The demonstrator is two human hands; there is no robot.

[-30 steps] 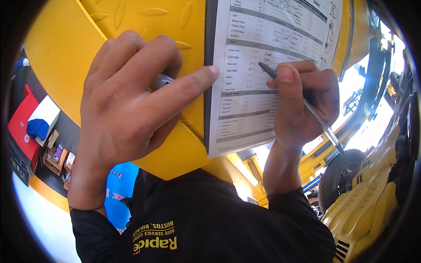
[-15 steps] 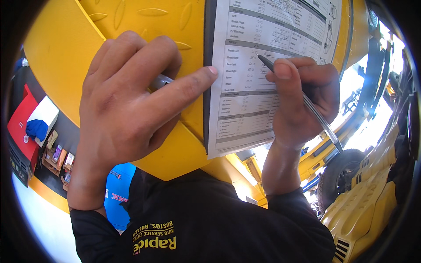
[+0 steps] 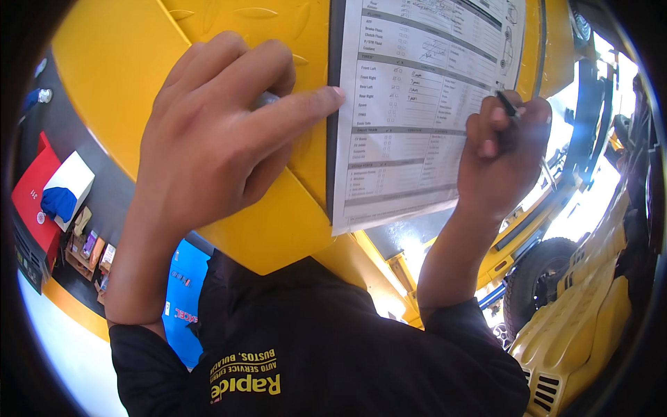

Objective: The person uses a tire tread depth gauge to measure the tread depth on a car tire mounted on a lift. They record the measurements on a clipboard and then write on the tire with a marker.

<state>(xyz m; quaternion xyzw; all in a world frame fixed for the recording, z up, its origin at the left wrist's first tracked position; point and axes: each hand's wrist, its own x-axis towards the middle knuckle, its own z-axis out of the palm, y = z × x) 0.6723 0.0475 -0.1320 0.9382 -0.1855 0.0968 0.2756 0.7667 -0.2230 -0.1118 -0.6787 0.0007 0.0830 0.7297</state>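
Note:
A printed checklist form (image 3: 396, 163) with ticked boxes and short handwritten entries lies on a dark clipboard (image 3: 333, 55), above a yellow tread-patterned metal surface (image 3: 267, 243). My left hand (image 3: 208, 142) is curled at the left, its index finger stretched to the paper's left edge. A grey, rounded thing (image 3: 267, 100) shows between its bent fingers; most of it is hidden. At the form's right side my right hand (image 3: 497, 167) grips a pen (image 3: 509, 104), whose dark tip points up and is lifted off the paper. That hand is slightly blurred.
A large black tyre (image 3: 538, 278) and a yellow slotted vehicle part (image 3: 580, 333) are at the lower right. To the left are a red machine (image 3: 38, 187), a blue cloth (image 3: 59, 203) and shelves with small boxes (image 3: 90, 250). A blue cabinet (image 3: 186, 292) stands below my left forearm.
My right hand has drawn back to the right, taking the pen off the tyre rows and turning its tip upward. An added handwritten entry shows there. My left hand keeps its finger at the paper's edge.

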